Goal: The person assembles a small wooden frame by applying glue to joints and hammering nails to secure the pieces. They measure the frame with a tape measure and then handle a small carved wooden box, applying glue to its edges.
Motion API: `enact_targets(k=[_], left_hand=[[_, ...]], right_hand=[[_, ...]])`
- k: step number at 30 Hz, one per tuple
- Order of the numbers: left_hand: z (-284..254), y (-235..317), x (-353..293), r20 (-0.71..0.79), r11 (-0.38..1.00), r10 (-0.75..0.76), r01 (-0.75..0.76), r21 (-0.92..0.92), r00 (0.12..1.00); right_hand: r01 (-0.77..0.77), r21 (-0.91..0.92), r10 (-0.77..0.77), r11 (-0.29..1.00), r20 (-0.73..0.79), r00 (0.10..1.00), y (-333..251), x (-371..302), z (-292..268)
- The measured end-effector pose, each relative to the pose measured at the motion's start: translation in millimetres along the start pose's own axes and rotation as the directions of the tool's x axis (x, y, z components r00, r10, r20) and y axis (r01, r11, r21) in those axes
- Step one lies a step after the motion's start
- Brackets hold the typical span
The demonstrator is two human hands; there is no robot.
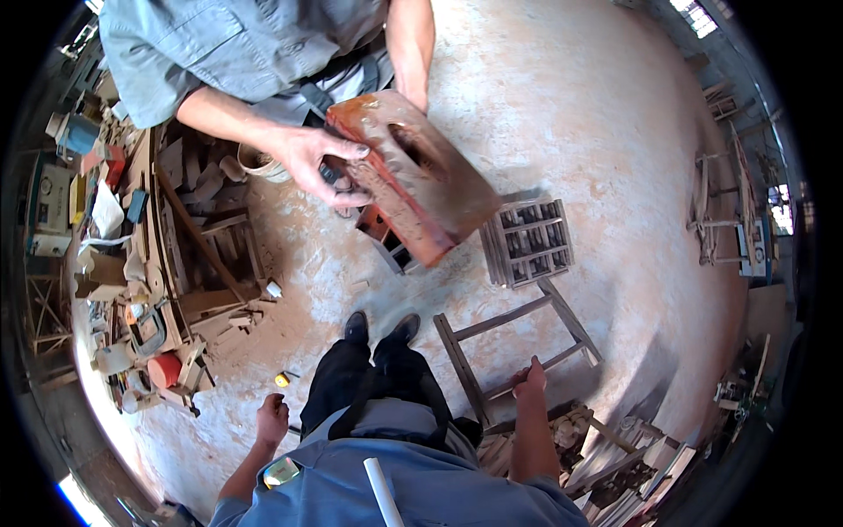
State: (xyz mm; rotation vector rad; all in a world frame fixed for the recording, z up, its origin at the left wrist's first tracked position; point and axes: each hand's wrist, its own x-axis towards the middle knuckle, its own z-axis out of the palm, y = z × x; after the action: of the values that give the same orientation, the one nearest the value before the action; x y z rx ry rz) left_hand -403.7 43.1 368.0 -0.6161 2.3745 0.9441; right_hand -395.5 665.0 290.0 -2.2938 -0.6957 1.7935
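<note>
My left hand (273, 416) hangs low on the left with its fingers loosely curled, and I see nothing in it. Just beyond it a yellow tape measure (282, 379) lies on the floor. My right hand (529, 380) is out to the right, one finger stretched forward and the others partly bent, above a wooden frame (506, 323) on the floor. I cannot tell whether it touches the frame. Facing me, a co-worker's hands (318, 162) hold a reddish-brown wooden block-like piece (439, 180) with an oval opening, tilted.
A slatted wooden rack (529, 241) and a small compartmented box (386, 239) stand on the floor ahead. The left workbench (167, 290) is crowded with tools, a red container (164, 370) and scraps. Wood pieces (632, 465) are piled at lower right. A bucket (262, 163) stands beside the co-worker.
</note>
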Motion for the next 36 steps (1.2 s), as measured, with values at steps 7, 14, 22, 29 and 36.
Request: enact_targets(k=[7, 14, 22, 29, 36], left_hand=[[-6.8, 22.4, 17.7, -0.003, 0.998, 0.061, -0.061, -0.008, 0.998], [-11.5, 17.5, 36.9, -0.04, 0.996, 0.084, -0.085, -0.018, 0.996], [-13.0, 29.6, 41.4, -0.022, 0.999, 0.033, -0.033, -0.021, 0.999], [-12.5, 18.3, 43.9, -0.047, 0.997, 0.078, -0.079, -0.003, 0.996], [-16.5, 19.4, 46.3, -0.027, 0.995, -0.046, 0.044, -0.087, 0.999]], right_hand=[[0.012, 0.042, -0.011, 0.999, -0.028, 1.0, -1.7, 1.5, -6.3], [-0.006, 0.053, 0.006, 0.999, 0.0, 1.0, 6.3, 7.7, -15.4], [-0.004, 0.038, 0.003, 0.999, 0.022, 1.0, 5.7, 36.0, -30.9], [-0.004, 0.025, 0.004, 1.0, 0.013, 1.0, 6.0, 27.2, -26.5], [-0.029, 0.049, 0.028, 0.998, 0.02, 0.999, 5.6, 15.7, -18.5]])
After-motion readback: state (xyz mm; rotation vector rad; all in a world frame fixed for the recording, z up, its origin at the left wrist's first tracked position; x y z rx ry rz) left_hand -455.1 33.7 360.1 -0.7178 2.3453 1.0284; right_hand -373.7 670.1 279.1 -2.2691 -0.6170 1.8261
